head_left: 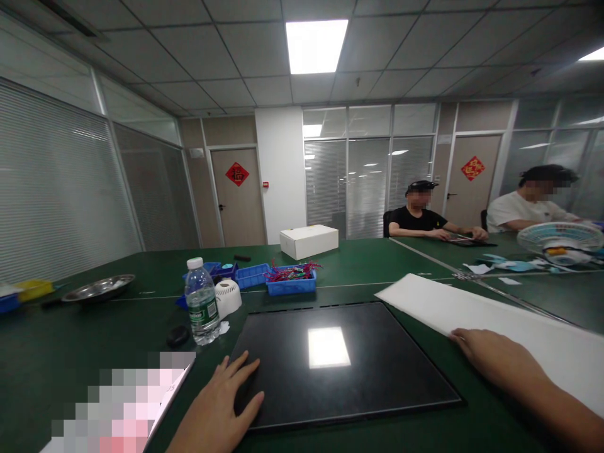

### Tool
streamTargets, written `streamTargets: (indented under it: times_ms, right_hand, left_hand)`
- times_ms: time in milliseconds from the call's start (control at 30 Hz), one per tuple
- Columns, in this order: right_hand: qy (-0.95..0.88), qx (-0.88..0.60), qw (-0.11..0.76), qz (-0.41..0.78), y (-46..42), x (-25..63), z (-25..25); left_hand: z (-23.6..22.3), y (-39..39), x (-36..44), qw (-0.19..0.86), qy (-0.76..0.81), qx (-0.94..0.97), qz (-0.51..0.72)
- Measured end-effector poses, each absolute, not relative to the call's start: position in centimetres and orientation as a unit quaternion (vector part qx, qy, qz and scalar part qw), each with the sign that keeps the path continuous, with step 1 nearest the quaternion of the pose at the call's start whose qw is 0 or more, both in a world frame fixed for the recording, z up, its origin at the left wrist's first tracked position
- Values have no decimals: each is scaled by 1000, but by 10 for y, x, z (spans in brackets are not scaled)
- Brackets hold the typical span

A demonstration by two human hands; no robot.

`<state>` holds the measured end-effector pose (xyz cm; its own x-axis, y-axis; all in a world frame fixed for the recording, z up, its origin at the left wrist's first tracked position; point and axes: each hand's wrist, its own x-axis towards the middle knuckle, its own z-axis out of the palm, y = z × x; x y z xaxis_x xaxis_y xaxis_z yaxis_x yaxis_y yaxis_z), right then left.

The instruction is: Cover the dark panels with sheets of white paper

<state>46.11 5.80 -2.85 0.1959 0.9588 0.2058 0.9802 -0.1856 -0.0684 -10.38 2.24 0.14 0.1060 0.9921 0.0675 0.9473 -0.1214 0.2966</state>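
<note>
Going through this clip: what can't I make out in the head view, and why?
All in the head view:
- Right hand: its back hides whether the fingers grip the white sheet or just touch it.
- White sheet: far end cut off by the right edge.
- Black panel: bright reflection washes out part of its surface.
- Lower-left sheet: pixelation hides its print.
- Blue bin: tangled contents too small to identify singly.

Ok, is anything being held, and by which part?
Left hand: open on the black panel, not gripping. Right hand: at the white sheet, near edge; grip unclear.
</note>
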Motion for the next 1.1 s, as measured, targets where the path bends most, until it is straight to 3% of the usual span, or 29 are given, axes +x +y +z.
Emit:
streamTargets:
  times_ms: [400, 733, 967, 1100]
  right_hand:
    - [-616, -756, 93, -201, 38, 421, -10]
    - [-787, -467, 157, -372, 18, 299, -24]
    - [-873, -340, 189, -294, -1, 266, -15]
    - [-916, -330, 144, -176, -11, 254, 1]
  left_hand:
    - [-2, 23, -99, 99, 637, 754, 126]
    - [-10, 28, -103, 100, 638, 749, 149]
    - [-6, 23, -103, 160, 668, 700, 195]
    - [-7, 24, -101, 139, 654, 725, 165]
